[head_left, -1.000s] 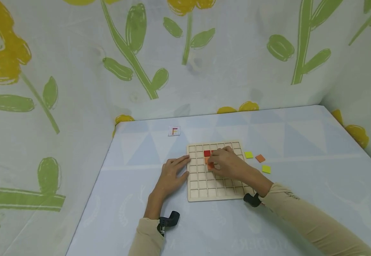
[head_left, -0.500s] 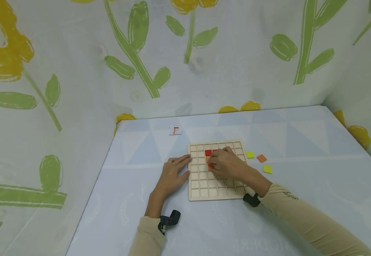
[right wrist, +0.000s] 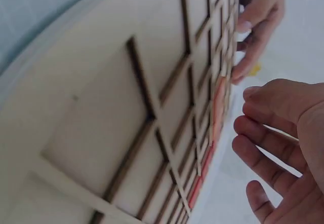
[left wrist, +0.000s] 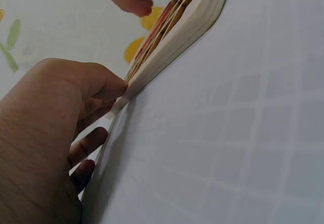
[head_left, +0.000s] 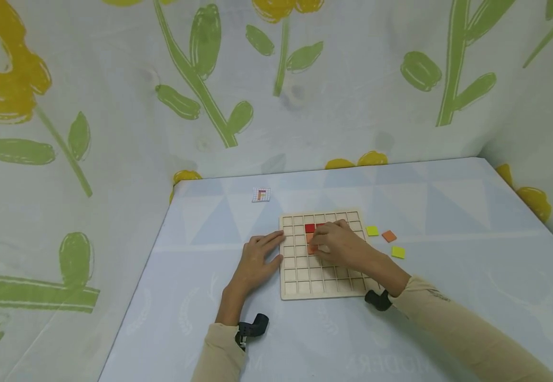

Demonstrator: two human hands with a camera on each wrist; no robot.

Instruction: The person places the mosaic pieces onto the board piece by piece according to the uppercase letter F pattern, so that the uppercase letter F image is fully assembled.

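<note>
A: Item one, the board (head_left: 323, 254). Where is it lying?

B: It is lying flat on the table (head_left: 448, 212), mid-width, nearer the back edge than the front, with bare cloth on every side. The widest open stretch is running along the table's right side.

A: Left hand (head_left: 257, 260)?

B: It is resting at the board's left edge, fingers nearly straight, tips touching the rim. It is gripping nothing.

A: Right hand (head_left: 343, 246)?

B: It is hovering over the board's middle cells, fingers loosely bent. Its tips are sitting at the orange tile (head_left: 312, 248), just below the red tile (head_left: 309, 228). Whether they are pinching that tile, I cannot tell.

A: Loose stock?

B: Three tiles are lying off the board's right edge: a yellow tile (head_left: 372, 231) just beside it, an orange one (head_left: 388, 236) next, and another yellow one (head_left: 397, 252) nearer the front. A small card (head_left: 261, 195) is lying toward the back left corner.

A: What are the wrist views adding?

B: The left wrist view is showing the board's rounded corner and edge thickness (left wrist: 202, 19), with the thumb (left wrist: 96, 79) pressing against it. The right wrist view is showing the raised cell walls (right wrist: 147, 112) close up and the right fingers (right wrist: 268, 143) spread clear of the surface, which the head view is hiding.
</note>
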